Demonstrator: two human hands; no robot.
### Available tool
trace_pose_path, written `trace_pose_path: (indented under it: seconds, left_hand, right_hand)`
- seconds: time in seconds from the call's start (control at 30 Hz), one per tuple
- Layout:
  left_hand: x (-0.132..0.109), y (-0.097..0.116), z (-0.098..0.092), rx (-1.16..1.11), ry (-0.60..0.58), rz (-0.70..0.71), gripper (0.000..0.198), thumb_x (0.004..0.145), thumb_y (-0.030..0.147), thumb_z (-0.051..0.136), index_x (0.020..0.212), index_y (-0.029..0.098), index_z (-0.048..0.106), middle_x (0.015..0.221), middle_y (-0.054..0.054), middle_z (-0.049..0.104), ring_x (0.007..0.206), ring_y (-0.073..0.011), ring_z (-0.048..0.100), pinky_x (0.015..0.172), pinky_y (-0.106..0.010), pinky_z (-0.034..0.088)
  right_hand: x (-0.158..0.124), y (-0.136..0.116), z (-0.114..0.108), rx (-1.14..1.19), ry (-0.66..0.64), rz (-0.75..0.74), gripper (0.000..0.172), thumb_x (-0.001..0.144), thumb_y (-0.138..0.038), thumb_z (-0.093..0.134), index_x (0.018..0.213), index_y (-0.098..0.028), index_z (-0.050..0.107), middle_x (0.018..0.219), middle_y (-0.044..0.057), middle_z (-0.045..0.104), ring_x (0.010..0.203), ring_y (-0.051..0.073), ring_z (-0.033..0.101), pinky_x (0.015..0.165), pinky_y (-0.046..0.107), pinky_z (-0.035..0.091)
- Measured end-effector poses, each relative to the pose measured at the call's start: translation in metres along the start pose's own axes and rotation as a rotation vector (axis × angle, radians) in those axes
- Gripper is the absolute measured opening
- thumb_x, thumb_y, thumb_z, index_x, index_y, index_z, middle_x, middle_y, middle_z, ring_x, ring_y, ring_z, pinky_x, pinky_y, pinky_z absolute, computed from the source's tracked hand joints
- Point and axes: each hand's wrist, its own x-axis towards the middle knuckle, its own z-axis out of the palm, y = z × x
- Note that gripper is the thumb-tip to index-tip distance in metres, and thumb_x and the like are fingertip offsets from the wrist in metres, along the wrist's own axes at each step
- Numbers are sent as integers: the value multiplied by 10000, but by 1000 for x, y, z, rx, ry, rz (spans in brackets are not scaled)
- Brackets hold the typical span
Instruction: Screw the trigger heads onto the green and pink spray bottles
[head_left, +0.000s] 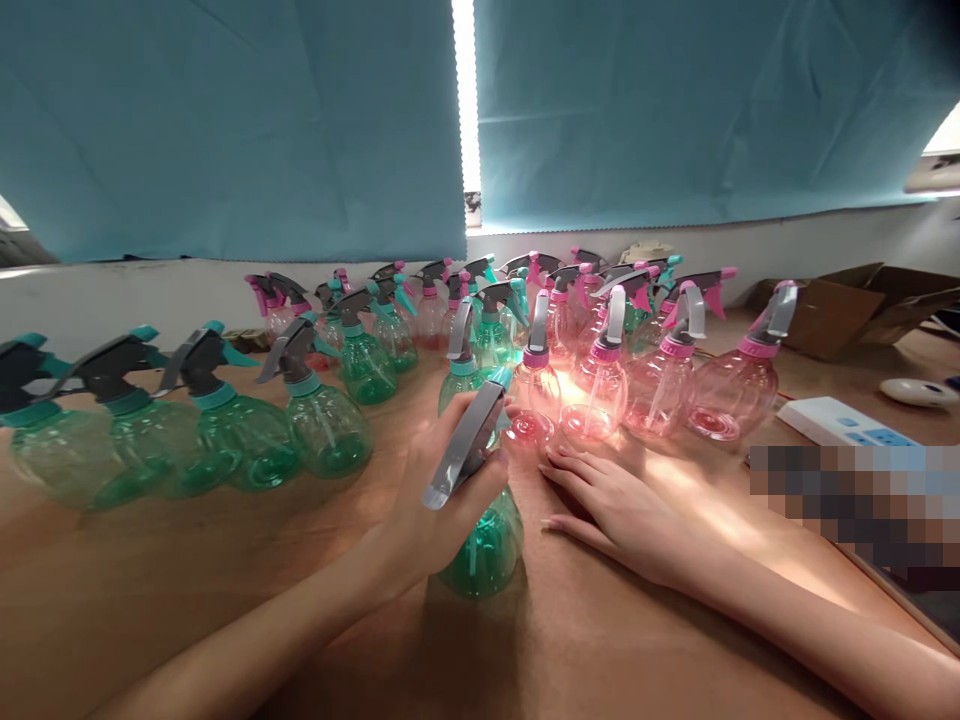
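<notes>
The left hand (442,490) is closed tight around the neck of a green spray bottle (487,550). The bottle's round belly shows below the hand and its gray trigger (461,450) pokes out on top. It stands on the table (225,560), nearer the front edge than the pink bottles (600,385). The right hand (611,505) lies flat beside it, fingers spread.

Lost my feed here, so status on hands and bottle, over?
Left hand gripping green clear-plastic spray bottle. Right hand flat on brown table, empty. Pink clear-plastic spray bottles close ahead.
</notes>
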Motion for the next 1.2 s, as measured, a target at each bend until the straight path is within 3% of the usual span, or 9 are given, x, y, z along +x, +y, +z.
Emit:
trace_pose_path:
  seconds: [0.17, 0.6, 1.2]
  left_hand:
    - [0, 0, 0, 3, 0, -1, 166, 827, 156, 500, 973, 232, 518, 666, 64, 458, 596, -112, 413, 558, -277, 309]
    - [1, 0, 1, 13, 18, 14, 167, 810, 167, 503, 967, 224, 520, 627, 63, 442, 589, -121, 420, 550, -279, 309]
    - [2, 2, -2, -20, -27, 15, 80, 806, 190, 507, 873, 235, 500, 645, 50, 396, 561, -129, 380, 550, -297, 292]
  right_hand:
    - [1, -1, -3, -31, -34, -12, 635, 979, -530, 448, 1343, -22, 559, 1369, 228, 573, 1286, 349, 531, 1054, 529, 457]
    - [1, -2, -4, -62, -33, -20, 639, 980, -530, 445, 1351, -21, 554, 1387, 222, 555, 1297, 354, 520, 1066, 540, 446]
    - [0, 0, 0, -14, -1, 0, 600, 973, -535, 460, 1355, -84, 564, 1372, 207, 578, 1301, 339, 518, 1073, 535, 435]
